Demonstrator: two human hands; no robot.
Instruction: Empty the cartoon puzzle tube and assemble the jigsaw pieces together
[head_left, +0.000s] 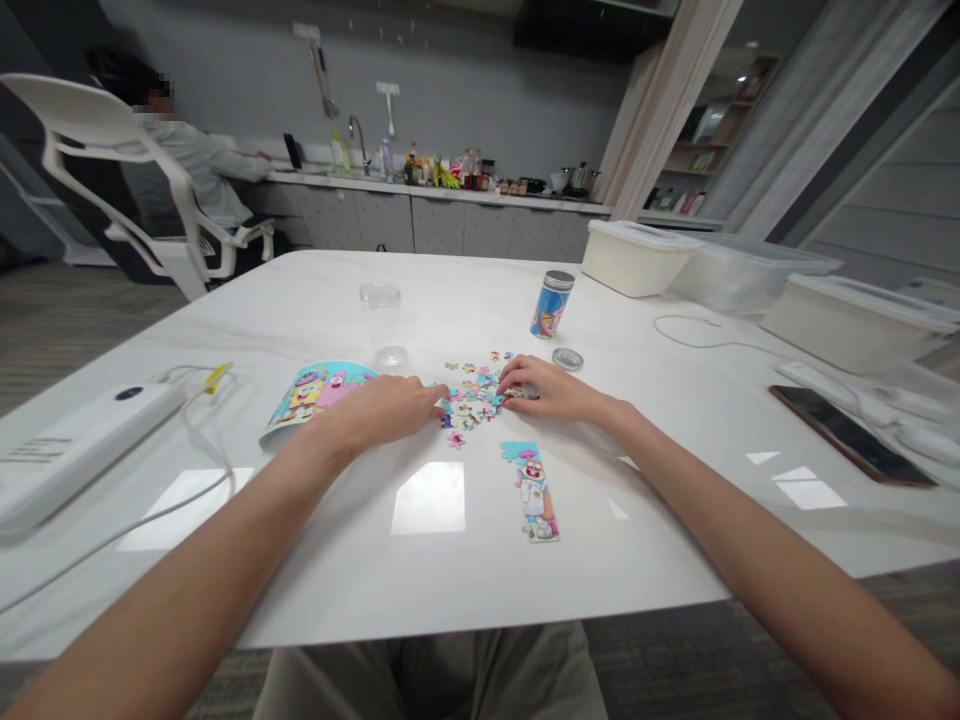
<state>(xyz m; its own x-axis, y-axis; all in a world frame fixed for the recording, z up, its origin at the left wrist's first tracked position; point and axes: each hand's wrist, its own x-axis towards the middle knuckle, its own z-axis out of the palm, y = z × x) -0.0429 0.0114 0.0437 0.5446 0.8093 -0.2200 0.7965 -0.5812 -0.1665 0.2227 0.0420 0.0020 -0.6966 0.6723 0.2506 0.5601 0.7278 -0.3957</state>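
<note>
A pile of small colourful puzzle pieces (471, 408) lies on the white table. My left hand (394, 408) rests at the pile's left side, fingertips at the pieces; whether it pinches one is too small to tell. From the right, my right hand (551, 388) reaches into the pile with curled fingers, and what lies under them is hidden. Nearer to me is a joined strip of puzzle (535, 492) showing a cartoon figure. A curved cartoon picture sheet (319, 392) sits beside my left wrist, partly covered by it.
Behind the pile stand a clear plastic cup (384, 325) and a blue can (552, 304), with a round metal lid (568, 359) near it. Storage boxes (637, 258), a phone (847, 432) and cables are right; a white power strip (82, 445) is left. A person (202, 165) sits beyond.
</note>
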